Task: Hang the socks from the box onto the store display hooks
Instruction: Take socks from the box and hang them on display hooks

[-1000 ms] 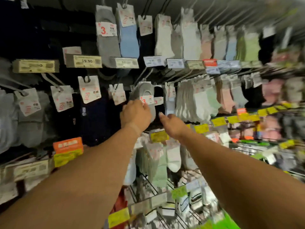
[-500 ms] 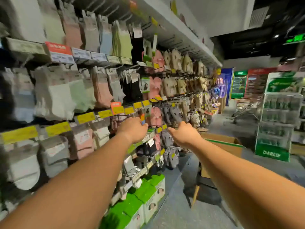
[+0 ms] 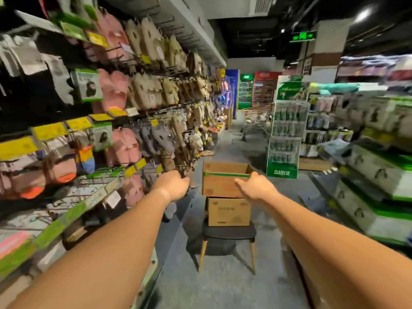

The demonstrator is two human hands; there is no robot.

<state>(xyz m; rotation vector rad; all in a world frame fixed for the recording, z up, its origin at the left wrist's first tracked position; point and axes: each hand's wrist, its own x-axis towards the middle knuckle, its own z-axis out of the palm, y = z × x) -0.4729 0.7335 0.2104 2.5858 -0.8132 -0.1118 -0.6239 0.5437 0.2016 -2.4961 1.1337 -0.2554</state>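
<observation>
A: Hands first. Left hand (image 3: pixel 172 182) out in front, fingers curled into a loose fist, nothing visible in it. Right hand (image 3: pixel 256 186) reaching forward, fingers extended and relaxed, holding nothing, its fingertips overlapping the front of the upper box (image 3: pixel 219 181).

B: The box itself?

A: Brown cardboard, top flaps open, a green tape band just under the rim. It sits on a second, closed carton (image 3: pixel 228 211), which rests on a dark-seated chair (image 3: pixel 227 233) with pale wooden legs, standing in the aisle. The contents cannot be seen from this angle.

B: Change from a moment ago?

A: A second ago both hands were at the hooks among hanging socks, the left against a grey pair. Half a second ago the view had swung right along the rack. Now it faces down the aisle and the hands are at box height, away from the rack.

B: What is unclear?

A: The sock display (image 3: pixel 138 92) on the left is smeared by motion; pink, beige and grey pairs with yellow price tags (image 3: pixel 48 130), no print legible. The right shelving is blurred too. Further back a green stand (image 3: pixel 286 139) is readable.
</observation>
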